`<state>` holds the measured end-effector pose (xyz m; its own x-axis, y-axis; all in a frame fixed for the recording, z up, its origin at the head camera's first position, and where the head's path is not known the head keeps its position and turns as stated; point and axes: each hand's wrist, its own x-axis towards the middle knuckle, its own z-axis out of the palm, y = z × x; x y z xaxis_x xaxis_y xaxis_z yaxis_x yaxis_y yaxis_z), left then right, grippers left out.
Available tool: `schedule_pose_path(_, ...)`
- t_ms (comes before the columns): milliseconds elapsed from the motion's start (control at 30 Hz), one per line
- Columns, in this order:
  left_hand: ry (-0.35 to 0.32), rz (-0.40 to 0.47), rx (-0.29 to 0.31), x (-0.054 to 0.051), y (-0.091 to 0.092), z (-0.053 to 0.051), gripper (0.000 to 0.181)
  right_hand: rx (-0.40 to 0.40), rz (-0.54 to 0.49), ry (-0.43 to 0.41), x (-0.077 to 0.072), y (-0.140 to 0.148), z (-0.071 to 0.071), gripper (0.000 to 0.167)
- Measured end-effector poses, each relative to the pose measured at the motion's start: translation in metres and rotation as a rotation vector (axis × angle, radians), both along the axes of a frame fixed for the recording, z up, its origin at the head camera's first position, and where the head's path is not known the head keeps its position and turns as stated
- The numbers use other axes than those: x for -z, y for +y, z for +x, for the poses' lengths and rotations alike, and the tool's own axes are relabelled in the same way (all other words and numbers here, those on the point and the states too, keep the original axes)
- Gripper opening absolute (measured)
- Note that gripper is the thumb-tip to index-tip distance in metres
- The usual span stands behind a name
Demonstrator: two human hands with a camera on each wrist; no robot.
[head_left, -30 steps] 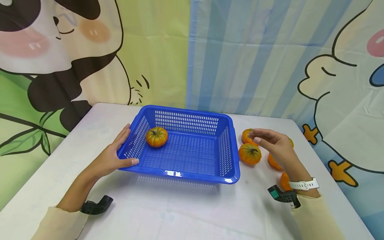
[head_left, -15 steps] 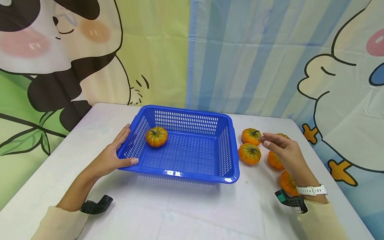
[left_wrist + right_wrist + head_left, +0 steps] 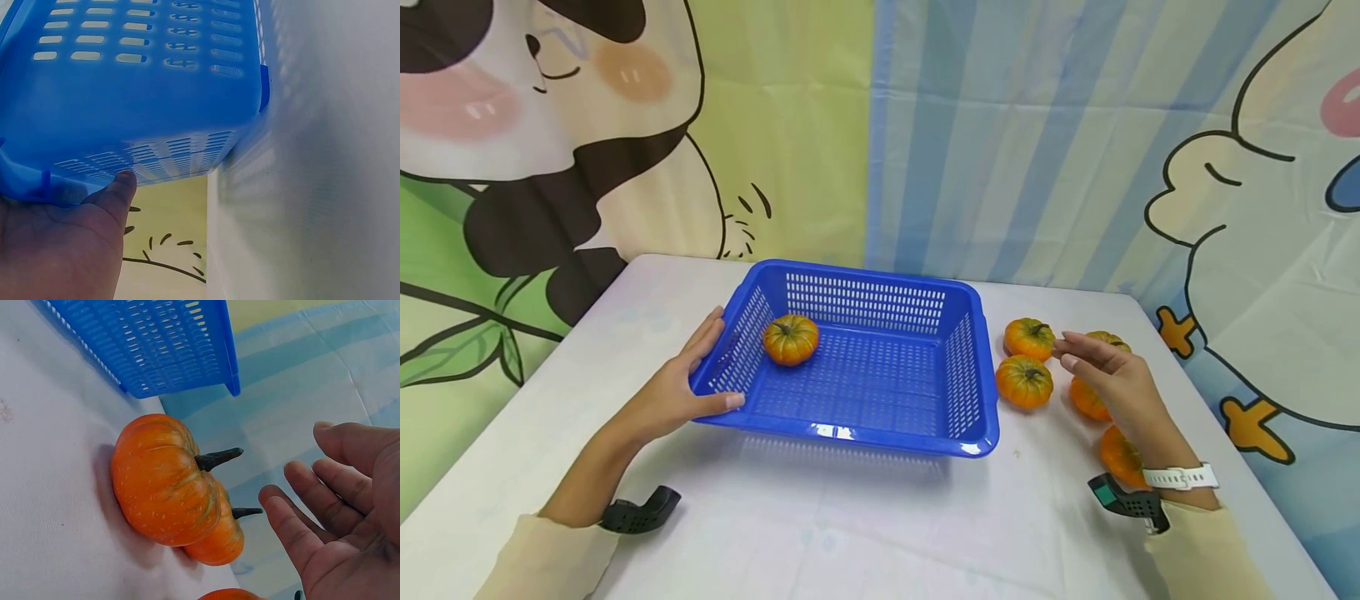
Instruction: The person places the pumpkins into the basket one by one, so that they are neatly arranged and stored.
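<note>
At the left side of the blue basket [image 3: 850, 436], my left hand [image 3: 662, 400] rests with fairly straight fingers outside and the thumb over the rim's front corner. The left wrist view shows that hand [image 3: 69, 244] touching the basket's outer wall [image 3: 137, 100]. A small orange pumpkin [image 3: 791, 340] sits inside, at the left. My right hand [image 3: 1120, 383] hovers over the pumpkins right of the basket, fingers relaxed and holding nothing. In the right wrist view, the hand [image 3: 350, 512] is apart from an orange pumpkin [image 3: 162, 481] and another pumpkin [image 3: 219, 540] behind it.
Two pumpkins stand near the basket's right side, one [image 3: 1025, 382] in front of the other [image 3: 1028, 339]. More pumpkins lie under or beside the right hand, at the back [image 3: 1108, 338], middle [image 3: 1087, 401] and front [image 3: 1120, 457]. A printed curtain [image 3: 985, 150] hangs behind the white table [image 3: 850, 533].
My right hand has moved a little right, uncovering more of the back pumpkin near the basket, then stays nearly still. The left hand and basket have not moved noticeably.
</note>
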<state>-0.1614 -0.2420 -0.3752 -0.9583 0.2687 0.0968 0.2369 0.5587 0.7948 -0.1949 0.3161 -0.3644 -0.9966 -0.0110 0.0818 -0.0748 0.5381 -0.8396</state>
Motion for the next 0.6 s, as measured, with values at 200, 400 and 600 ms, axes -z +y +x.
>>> schedule_pose_path(200, -0.003, 0.004, 0.003, -0.001, -0.001, 0.001, 0.105, -0.012, -0.028, -0.024, 0.005, 0.003, -0.003, 0.057)
schedule_pose_path(400, -0.007, -0.002, -0.006, -0.001, 0.001, 0.001, 0.105, -0.015, -0.022, -0.052, 0.009, 0.004, -0.004, 0.058)
schedule_pose_path(600, -0.01, -0.01, -0.014, -0.003, 0.001, 0.002, 0.105, -0.041, -0.03, -0.077, 0.012, -0.001, -0.006, 0.055)
